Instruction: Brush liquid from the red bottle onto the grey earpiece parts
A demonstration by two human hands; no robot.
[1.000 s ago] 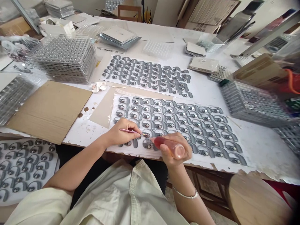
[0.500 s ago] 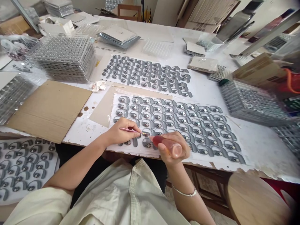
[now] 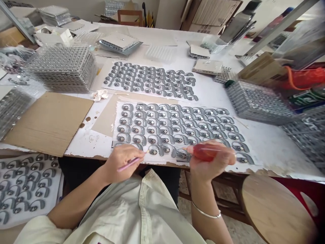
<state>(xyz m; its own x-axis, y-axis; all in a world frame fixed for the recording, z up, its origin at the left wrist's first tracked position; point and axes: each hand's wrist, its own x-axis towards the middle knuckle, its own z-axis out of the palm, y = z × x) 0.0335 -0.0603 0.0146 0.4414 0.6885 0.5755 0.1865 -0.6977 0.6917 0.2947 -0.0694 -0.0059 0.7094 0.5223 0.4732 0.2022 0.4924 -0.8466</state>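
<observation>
Between the fingers of my left hand [image 3: 124,162] is a thin pink stick [image 3: 130,164], perhaps a brush; its pale tip is near a grey curved part [image 3: 153,151] in the front row. My right hand [image 3: 212,161] is wrapped round a squeeze bottle of red liquid [image 3: 207,151]. The bottle lies tilted, its narrow nozzle pointing left over the front row. Under both hands spreads a white sheet [image 3: 119,117] bearing rows of grey curved parts, each with a shiny round metal piece. I cannot tell whether either tip touches a part.
Behind lies a second sheet of similar parts [image 3: 149,79]. Stacked clear trays [image 3: 61,67] stand at the left, beside brown cardboard [image 3: 48,122]. More filled trays [image 3: 259,101] are at the right. A round wooden stool [image 3: 276,206] is below the table edge.
My right hand has moved right with the bottle, now tilted more sideways. My left hand has drawn back left and toward me with the pink stick. The camera view has shifted slightly.
</observation>
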